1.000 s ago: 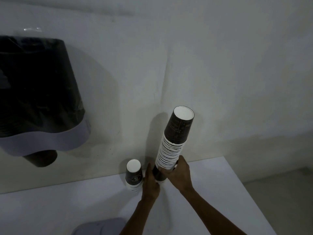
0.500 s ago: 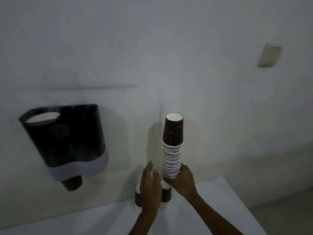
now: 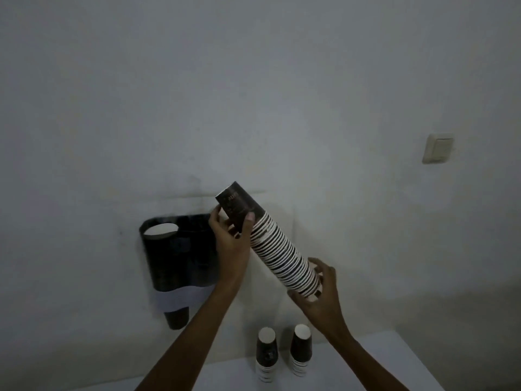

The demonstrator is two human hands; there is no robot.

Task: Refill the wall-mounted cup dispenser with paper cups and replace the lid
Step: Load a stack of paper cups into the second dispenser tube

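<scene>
A long stack of dark paper cups [image 3: 277, 249] with white rims hangs tilted in the air, its closed end up and to the left. My left hand [image 3: 232, 238] grips the upper end. My right hand [image 3: 321, 289] cups the lower, open end. To the left, the dark cup dispenser [image 3: 180, 255] is fixed to the wall, open at the top with no lid on it. A white cup rim [image 3: 160, 230] shows in its left opening, and a cup bottom [image 3: 177, 317] sticks out below. My left forearm covers the dispenser's right edge.
Two short stacks of cups [image 3: 266, 354] [image 3: 301, 349] stand upside down on the white table [image 3: 394, 371] against the wall. A light switch [image 3: 437, 148] sits on the wall at the upper right. No lid is in view.
The stack stood upright just above the table with my right hand at its base. It is now lifted and tilted left, and my left hand has taken hold of its upper end.
</scene>
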